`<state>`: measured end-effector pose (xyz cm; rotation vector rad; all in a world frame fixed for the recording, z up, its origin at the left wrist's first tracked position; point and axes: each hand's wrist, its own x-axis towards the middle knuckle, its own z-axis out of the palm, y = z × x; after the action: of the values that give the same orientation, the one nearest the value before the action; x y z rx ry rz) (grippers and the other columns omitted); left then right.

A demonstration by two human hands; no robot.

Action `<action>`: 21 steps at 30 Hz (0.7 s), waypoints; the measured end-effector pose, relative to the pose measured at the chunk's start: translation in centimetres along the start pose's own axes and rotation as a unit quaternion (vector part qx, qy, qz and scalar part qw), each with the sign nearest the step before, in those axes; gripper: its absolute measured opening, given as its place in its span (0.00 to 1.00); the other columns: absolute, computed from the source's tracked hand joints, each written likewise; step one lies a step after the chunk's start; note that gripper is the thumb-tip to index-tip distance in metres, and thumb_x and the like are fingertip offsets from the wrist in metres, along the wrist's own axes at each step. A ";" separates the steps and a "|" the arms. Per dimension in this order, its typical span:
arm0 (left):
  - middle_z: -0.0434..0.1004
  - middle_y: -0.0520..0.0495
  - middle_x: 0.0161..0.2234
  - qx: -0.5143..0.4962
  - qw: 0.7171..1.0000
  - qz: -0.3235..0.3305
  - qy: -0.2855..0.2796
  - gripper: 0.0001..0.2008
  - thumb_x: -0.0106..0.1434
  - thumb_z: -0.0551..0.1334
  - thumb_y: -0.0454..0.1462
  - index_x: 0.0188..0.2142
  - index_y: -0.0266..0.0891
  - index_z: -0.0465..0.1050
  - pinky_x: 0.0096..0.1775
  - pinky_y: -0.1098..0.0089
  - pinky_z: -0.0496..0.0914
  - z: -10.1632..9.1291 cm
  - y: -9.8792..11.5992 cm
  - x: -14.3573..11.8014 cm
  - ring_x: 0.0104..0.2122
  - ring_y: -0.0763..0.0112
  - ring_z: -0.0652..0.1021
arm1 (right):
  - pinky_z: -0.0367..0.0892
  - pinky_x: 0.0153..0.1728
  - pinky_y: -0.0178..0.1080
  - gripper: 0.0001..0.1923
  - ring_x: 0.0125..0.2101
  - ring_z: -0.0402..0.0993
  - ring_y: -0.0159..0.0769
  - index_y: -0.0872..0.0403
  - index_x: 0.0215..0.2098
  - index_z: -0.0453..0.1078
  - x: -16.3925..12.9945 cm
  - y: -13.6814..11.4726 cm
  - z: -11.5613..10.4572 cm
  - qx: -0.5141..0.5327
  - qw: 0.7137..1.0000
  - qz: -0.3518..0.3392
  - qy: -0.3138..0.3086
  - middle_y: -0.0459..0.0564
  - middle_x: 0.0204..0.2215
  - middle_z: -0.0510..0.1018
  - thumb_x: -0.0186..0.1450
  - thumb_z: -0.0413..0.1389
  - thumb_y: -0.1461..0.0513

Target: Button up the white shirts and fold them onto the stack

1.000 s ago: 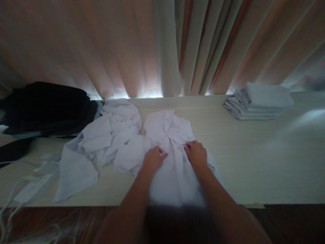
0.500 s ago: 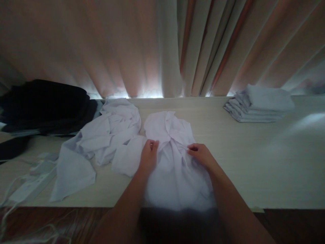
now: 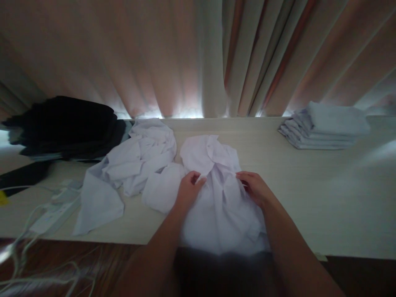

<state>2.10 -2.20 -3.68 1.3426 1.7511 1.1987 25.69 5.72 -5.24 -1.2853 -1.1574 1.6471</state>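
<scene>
White cotton fills the middle of my view: a crumpled white shirt-like garment (image 3: 216,194) lies on the pale wood-grain tabletop (image 3: 309,194), its lower part hanging over the near edge towards me. My left hand (image 3: 188,190) has its fingers curled, thumb against forefinger, pinching a fold on the garment's left side. My right hand (image 3: 255,187) is curled too and grips the cloth at the opposite side, though I cannot tell exactly how its fingertips close.

A second ago both hands lay flatter on the fabric, closer together; half a second ago they began picking at it. Now each has a pinch, with the hands a little wider apart, so I judge the move has gone from smoothing to taking hold for spreading or folding.

Just left of the garment, touching it, sits a heap of rumpled white cloth (image 3: 133,165). A stack of folded pale towels (image 3: 324,130) rests well apart at far right, and dark folded clothing (image 3: 64,128) at far left.
</scene>
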 end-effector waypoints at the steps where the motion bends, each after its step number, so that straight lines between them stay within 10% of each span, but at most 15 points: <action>1: 0.75 0.51 0.29 -0.009 1.000 0.002 0.001 0.11 0.60 0.63 0.43 0.33 0.36 0.73 0.34 0.71 0.64 0.1 0.1 -0.1 0.30 0.70 0.72 | 0.61 0.28 0.34 0.10 0.28 0.72 0.33 0.56 0.29 0.79 -0.1 -0.1 0.0 0.020 1.000 0.006 -0.002 0.48 0.28 0.80 0.51 0.65 0.58; 10: 0.61 0.56 0.23 0.023 0.998 0.004 0.055 0.14 0.64 0.59 0.43 0.25 0.41 0.61 0.31 0.71 0.58 -0.2 -0.7 0.2 0.27 0.72 0.65 | 0.69 0.28 0.36 0.05 0.25 0.73 0.34 0.55 0.25 0.76 -0.5 -2.2 -0.4 0.214 0.974 0.071 0.021 0.48 0.24 0.80 0.50 0.65 0.63; 21: 0.70 0.53 0.27 -0.044 0.997 -0.020 -0.054 0.07 0.59 0.62 0.40 0.31 0.39 0.69 0.31 0.72 0.64 0.0 0.4 -1.5 0.28 0.72 0.71 | 0.62 0.27 0.35 0.15 0.25 0.69 0.31 0.54 0.37 0.80 -3.7 0.9 4.4 0.021 0.996 -0.079 -0.044 0.47 0.28 0.80 0.55 0.69 0.54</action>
<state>2.69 -3.62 -3.43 1.2910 1.6217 1.1466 22.19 1.07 -4.51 -1.0746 -1.2375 1.6163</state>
